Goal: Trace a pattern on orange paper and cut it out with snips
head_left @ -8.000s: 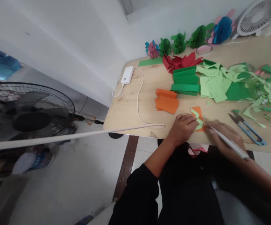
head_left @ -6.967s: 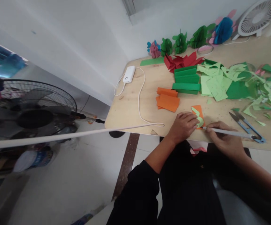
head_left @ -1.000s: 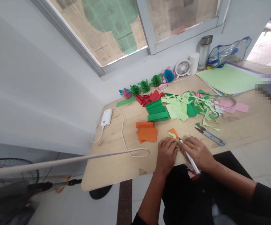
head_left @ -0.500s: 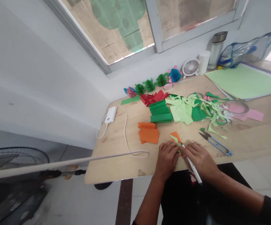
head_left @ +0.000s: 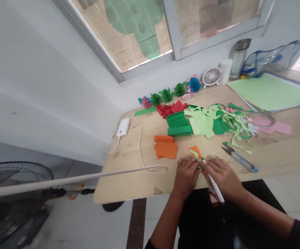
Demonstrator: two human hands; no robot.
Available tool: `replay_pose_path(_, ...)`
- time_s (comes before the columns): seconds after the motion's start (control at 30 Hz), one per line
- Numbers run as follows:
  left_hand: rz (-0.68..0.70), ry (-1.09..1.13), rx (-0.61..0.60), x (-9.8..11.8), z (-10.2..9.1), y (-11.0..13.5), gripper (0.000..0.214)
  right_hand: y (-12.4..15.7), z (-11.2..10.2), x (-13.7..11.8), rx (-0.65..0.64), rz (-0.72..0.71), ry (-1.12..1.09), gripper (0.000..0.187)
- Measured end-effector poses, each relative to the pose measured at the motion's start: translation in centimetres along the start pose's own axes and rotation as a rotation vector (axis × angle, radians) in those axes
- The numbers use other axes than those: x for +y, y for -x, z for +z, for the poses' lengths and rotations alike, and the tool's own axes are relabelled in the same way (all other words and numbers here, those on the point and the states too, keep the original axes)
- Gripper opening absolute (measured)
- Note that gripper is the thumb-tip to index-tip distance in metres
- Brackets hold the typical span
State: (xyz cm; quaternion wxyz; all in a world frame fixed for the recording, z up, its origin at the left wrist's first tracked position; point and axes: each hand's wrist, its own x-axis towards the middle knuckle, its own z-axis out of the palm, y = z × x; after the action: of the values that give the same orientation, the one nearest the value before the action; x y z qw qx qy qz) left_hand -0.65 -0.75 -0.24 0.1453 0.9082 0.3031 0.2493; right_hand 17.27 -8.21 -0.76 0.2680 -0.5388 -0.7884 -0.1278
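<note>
Near the table's front edge, my left hand (head_left: 187, 174), fingers curled together, holds a light green paper cutout (head_left: 193, 153) down on a small piece of orange paper (head_left: 196, 149). My right hand (head_left: 224, 175) is closed on a white pen (head_left: 216, 187), its dark tip up against the cutout's edge beside the left fingertips. Both hands cover much of the cutout and the orange sheet. Left of them lies a stack of orange paper pieces (head_left: 166, 150). A pair of thread snips (head_left: 243, 160) rests to the right of my right hand.
Folded green strips (head_left: 179, 130), red pieces (head_left: 172, 109) and light green scraps (head_left: 200, 125) lie beyond the hands. Paper flowers (head_left: 167, 95), a small fan (head_left: 211, 76) and a glass bottle (head_left: 238, 58) line the wall. A white cable (head_left: 139, 147) runs from a power bank (head_left: 123, 126).
The whole view has shifted slightly. Both hands keep almost the same place, with the pen still against the cutout's edge.
</note>
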Motion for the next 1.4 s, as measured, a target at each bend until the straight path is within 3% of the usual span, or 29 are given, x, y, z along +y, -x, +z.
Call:
replay_pose_path(0.8, -0.021, -0.108, -0.133, 0.3, 0.2, -0.9, 0.022, -0.3, -0.6, 1.1, 0.028, -0.081, 0.052, 0.025)
replay_pose_path(1.4, 0.002, -0.138, -0.133, 0.2, 0.3, -1.1, 0.024, -0.7, -1.1, 1.3, 0.040, -0.113, 0.040, 0.038)
